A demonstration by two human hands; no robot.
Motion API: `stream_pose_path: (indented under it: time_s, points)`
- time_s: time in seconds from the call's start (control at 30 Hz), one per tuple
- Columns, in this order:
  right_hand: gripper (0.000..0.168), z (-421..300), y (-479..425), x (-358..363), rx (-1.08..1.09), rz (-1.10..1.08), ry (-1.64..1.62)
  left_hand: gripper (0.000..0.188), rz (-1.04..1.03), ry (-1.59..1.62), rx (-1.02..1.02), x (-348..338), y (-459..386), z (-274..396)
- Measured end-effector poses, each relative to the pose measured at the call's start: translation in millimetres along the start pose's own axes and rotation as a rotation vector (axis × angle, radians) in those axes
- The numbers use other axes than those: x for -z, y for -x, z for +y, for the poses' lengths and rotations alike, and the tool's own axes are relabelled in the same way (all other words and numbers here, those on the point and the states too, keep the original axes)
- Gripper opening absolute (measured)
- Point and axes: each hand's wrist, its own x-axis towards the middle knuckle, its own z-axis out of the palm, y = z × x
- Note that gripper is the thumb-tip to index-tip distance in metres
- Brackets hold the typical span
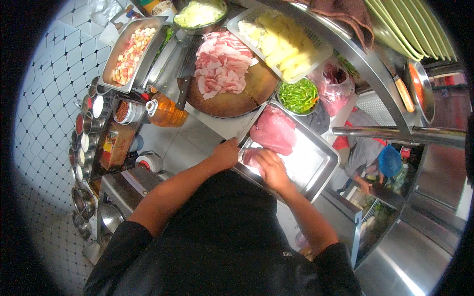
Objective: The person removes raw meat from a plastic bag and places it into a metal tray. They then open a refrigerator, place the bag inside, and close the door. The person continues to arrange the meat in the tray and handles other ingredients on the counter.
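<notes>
My left hand is at the near left edge of a shallow stainless steel tray; a short dark end shows beside its fingers, and I cannot tell what it holds. Spread over a smaller piece of raw meat in that tray is my right hand. A larger piece of raw meat lies just beyond it. Sliced raw meat is heaped on a round wooden chopping board. A cleaver with a dark handle lies at the board's left.
A basket of peeled potatoes and a bowl of cut green chillies stand behind the tray. Left are a steel pan of diced food and an oil bottle. A metal shelf overhangs the right; another person bends beyond it.
</notes>
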Motion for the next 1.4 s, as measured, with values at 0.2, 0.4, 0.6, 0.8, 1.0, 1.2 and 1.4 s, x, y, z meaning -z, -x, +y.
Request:
stream_pose_path:
  time_s: [0.2, 0.4, 0.6, 0.8, 1.0, 1.2, 1.4]
  points:
    - [0.043, 0, -5, -4, -0.019, 0.063, 0.109, 0.027, 0.097, -0.01, -0.11, -11, -3, -9]
    - [0.043, 18, -19, -6, -0.041, 0.056, 0.085, 0.026, 0.095, 0.02, -0.102, -13, -2, -11]
    - [0.052, 23, -25, -1, -0.055, 0.061, 0.118, 0.026, 0.041, -0.018, -0.096, -4, 1, -3]
    - [0.045, 71, -84, 115, -0.054, 0.432, 0.157, 0.025, 0.036, 0.022, 0.017, 2, 3, 9]
    - [0.044, 186, -167, 198, -0.724, 0.194, 0.329, 0.031, 0.02, -0.015, 0.036, 1, 3, 7]
    - [0.046, 238, -208, 197, -0.802, -0.194, 0.473, 0.028, 0.045, -0.069, 0.0, -15, 3, -4]
    - [0.049, 245, -227, 177, -0.825, -0.305, 0.622, 0.026, 0.124, -0.028, -0.023, -16, 5, -5]
